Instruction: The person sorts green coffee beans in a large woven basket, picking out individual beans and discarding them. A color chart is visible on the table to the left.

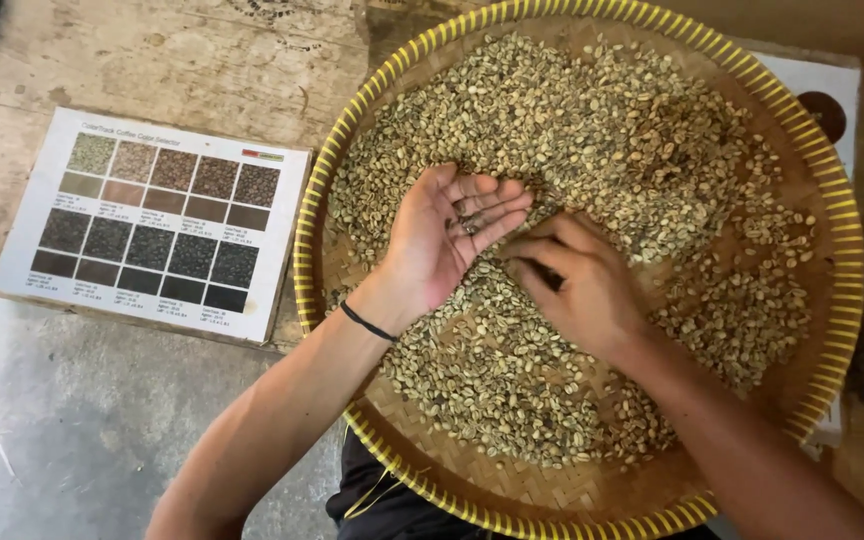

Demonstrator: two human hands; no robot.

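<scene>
Item: my left hand (447,235), palm up, fingers apart, cupping a few dark beans (469,224). My right hand (577,285), fingers together, pinches among pale green beans (592,150) filling the woven tray (832,200). Risk, I judge: a tilted palm spills them back. Beside: colour chart (157,225).

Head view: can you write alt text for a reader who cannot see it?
A left hand lies palm up, cradling a few dark beans, beside a right hand picking among pale green coffee beans in a round woven tray. A colour chart card lies left of it.
</scene>
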